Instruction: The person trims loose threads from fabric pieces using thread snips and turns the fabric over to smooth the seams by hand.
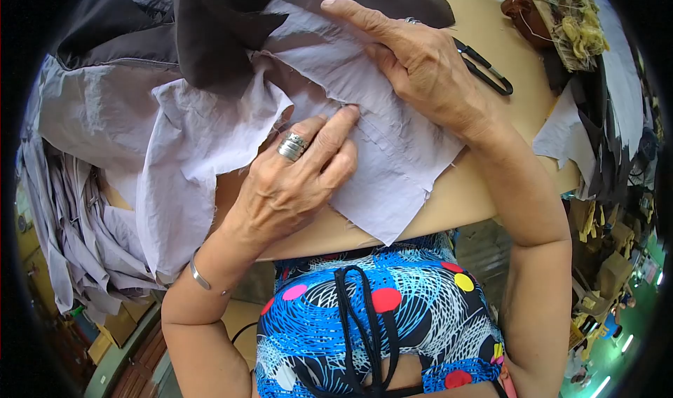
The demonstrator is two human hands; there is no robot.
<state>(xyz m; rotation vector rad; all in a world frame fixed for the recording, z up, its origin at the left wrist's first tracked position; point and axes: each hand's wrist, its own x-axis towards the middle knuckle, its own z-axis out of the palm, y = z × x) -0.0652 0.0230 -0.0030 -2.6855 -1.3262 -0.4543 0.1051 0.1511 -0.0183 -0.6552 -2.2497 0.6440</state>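
Observation:
Pale grey cloth with frayed raw edges lies spread on the table in front of me. My left hand, with rings on one finger, is closed at a seam or raw edge in the middle of this cloth, its fingertips pressed on the fabric. On the upper right part of the cloth rests my right hand, its index finger stretched out to the left and its thumb apart. Another grey panel is folded up to the left of my left hand. Dark brown cloth lies beyond it.
A black-handled tool, partly hidden, lies right of my right hand. More grey cloth hangs over the table's left side. At the right are cloth scraps, a brown container and tangled yellowish threads. The table ends close to my body.

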